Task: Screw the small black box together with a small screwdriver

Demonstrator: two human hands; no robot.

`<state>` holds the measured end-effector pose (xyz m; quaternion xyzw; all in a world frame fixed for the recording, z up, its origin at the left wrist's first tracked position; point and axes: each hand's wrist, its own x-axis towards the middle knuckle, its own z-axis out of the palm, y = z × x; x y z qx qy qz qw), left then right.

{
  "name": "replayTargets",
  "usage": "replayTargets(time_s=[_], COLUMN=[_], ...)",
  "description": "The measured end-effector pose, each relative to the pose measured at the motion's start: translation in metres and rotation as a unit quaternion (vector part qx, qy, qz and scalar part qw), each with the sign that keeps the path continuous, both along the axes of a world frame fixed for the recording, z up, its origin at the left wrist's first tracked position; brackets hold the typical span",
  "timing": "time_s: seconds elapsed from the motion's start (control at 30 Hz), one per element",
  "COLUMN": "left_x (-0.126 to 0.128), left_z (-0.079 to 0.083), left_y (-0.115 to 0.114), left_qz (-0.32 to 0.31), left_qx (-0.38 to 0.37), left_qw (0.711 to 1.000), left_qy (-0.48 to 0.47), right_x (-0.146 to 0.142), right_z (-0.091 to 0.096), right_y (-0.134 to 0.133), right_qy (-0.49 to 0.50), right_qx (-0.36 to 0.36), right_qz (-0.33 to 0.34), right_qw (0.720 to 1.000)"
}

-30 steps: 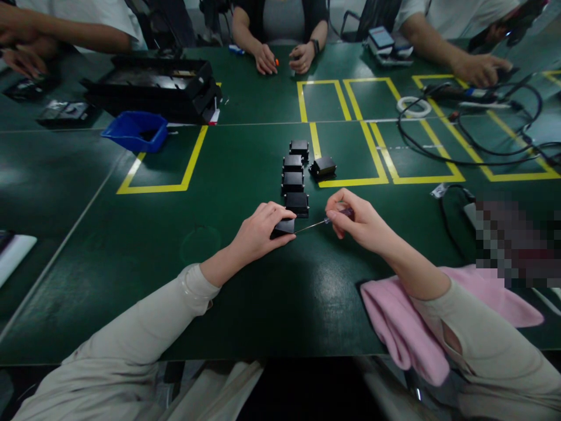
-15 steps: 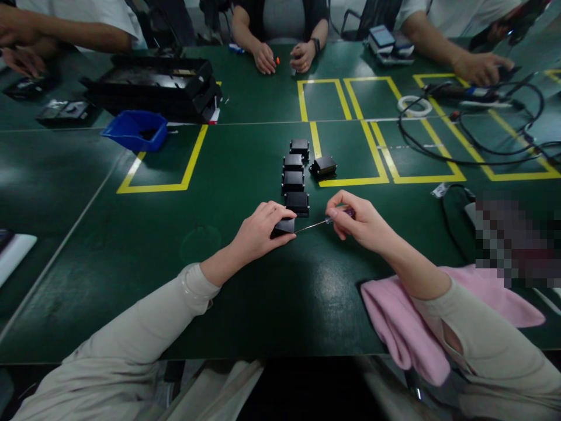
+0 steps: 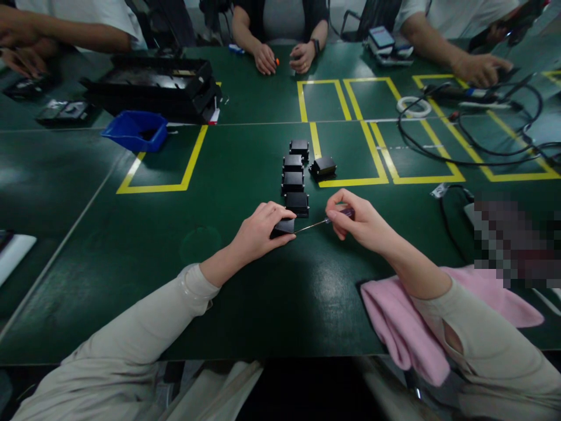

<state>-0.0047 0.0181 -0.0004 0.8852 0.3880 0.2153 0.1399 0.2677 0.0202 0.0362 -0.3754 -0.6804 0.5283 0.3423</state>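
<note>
My left hand (image 3: 258, 229) is closed on a small black box (image 3: 284, 226) resting on the green table (image 3: 131, 245). My right hand (image 3: 357, 221) pinches a thin screwdriver (image 3: 322, 221) with a dark handle; its metal tip touches the box's right side. Just beyond the held box, a row of several more black boxes (image 3: 293, 175) runs away from me. One further black box (image 3: 323, 166) sits apart to the right of the row, on a yellow line.
A pink cloth (image 3: 397, 327) lies under my right forearm. A blue bin (image 3: 135, 130) and a black tray (image 3: 153, 85) stand at the back left. Black cables (image 3: 464, 152) and a white tape ring (image 3: 414, 106) lie at the right. Other people's hands (image 3: 284, 58) rest at the far edge.
</note>
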Motion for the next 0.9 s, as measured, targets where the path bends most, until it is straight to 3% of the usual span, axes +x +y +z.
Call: replayTargets(time_s=[0.3, 0.53, 0.77, 0.9], left_x=[-0.0005, 0.0010, 0.0010, 0.0005], left_z=[-0.0005, 0.0011, 0.0018, 0.0015], left_y=[0.0000, -0.0017, -0.0017, -0.0016], left_qz=[0.001, 0.009, 0.006, 0.005], left_qx=[0.000, -0.001, -0.001, -0.004], left_qw=[1.000, 1.000, 1.000, 1.000], left_qy=[-0.004, -0.002, -0.007, -0.011], right_x=[-0.0007, 0.0001, -0.0003, -0.0008], right_z=[-0.0024, 0.0029, -0.0031, 0.0000], right_y=[-0.0010, -0.0009, -0.0002, -0.0004], right_qy=[0.001, -0.011, 0.010, 0.001], right_qx=[-0.031, -0.003, -0.043, -0.019], right_qz=[0.007, 0.019, 0.015, 0.014], right_qw=[0.999, 1.000, 0.999, 1.000])
